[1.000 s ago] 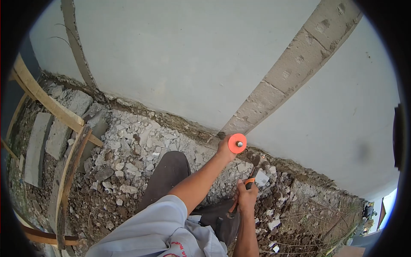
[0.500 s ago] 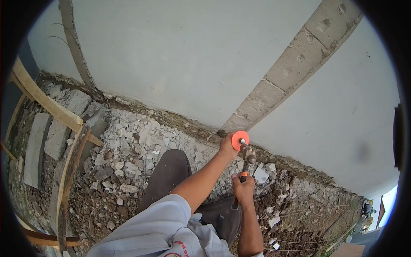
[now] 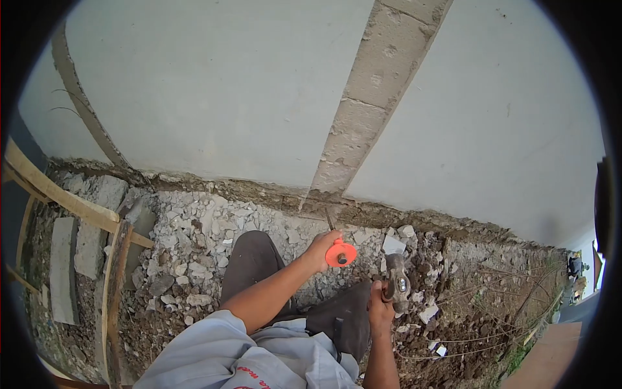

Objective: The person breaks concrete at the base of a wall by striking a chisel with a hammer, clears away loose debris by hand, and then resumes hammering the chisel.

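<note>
My left hand [image 3: 322,247] grips a chisel [image 3: 332,223] with a round orange hand guard [image 3: 341,253]. Its tip points up at the base of the wall, just below a chased-out vertical channel [image 3: 363,97] of bare block in the pale plaster. My right hand [image 3: 378,310] holds a steel hammer [image 3: 397,281] upright, its head a short way right of the orange guard and apart from it. My dark trouser knee [image 3: 253,259] is raised between my arms.
Broken plaster and stone rubble [image 3: 194,240] covers the ground along the wall [image 3: 207,84]. A wooden frame [image 3: 97,223] and grey blocks [image 3: 63,266] lie at the left. Dry soil with thin twigs and wire [image 3: 479,318] spreads at the right.
The hammer has drawn back from the chisel's end and dropped to the right. The chisel and my left hand sit lower in view; my head has turned, shifting the wall channel toward upright.
</note>
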Motion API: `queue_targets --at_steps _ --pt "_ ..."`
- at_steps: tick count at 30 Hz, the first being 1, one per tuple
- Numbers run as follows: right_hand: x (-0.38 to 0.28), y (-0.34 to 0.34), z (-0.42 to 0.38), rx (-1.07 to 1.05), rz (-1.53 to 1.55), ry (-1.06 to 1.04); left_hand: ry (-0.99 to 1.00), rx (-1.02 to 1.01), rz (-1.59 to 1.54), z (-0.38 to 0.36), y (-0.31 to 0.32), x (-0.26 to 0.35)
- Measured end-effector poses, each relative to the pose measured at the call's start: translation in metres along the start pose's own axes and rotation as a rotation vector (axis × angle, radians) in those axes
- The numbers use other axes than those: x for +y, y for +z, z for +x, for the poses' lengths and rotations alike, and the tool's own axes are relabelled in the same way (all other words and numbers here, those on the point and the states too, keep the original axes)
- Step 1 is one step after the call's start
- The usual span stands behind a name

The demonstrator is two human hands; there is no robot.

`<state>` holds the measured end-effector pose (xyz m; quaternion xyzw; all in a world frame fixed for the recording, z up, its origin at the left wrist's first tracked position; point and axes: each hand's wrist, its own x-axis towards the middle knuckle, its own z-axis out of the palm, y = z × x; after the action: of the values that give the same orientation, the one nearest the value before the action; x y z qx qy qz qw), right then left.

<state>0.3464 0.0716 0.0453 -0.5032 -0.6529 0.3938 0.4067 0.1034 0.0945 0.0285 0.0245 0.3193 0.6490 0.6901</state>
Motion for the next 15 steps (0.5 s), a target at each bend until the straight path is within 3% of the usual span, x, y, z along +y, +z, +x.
queue_targets --at_steps 1,4,5,8,14,15 --pt "-0.027 0.002 -0.009 -0.02 0.168 0.007 -0.032 0.054 0.058 -0.002 -0.011 -0.005" --pt "-0.052 0.003 -0.016 -0.038 0.17 -0.091 -0.046 0.117 0.058 -0.002 -0.025 -0.011" --pt "-0.057 0.001 -0.021 -0.023 0.231 0.077 -0.048 0.114 0.071 0.002 -0.025 -0.01" --pt "-0.028 0.005 -0.026 -0.032 0.267 0.07 -0.044 0.195 0.181 0.018 -0.03 -0.008" --pt "-0.08 0.0 -0.033 -0.035 0.547 0.261 -0.002 0.199 0.321 0.061 -0.037 0.0" --pt "-0.081 -0.007 -0.031 -0.048 0.623 0.159 0.002 0.227 0.309 0.065 -0.032 0.001"
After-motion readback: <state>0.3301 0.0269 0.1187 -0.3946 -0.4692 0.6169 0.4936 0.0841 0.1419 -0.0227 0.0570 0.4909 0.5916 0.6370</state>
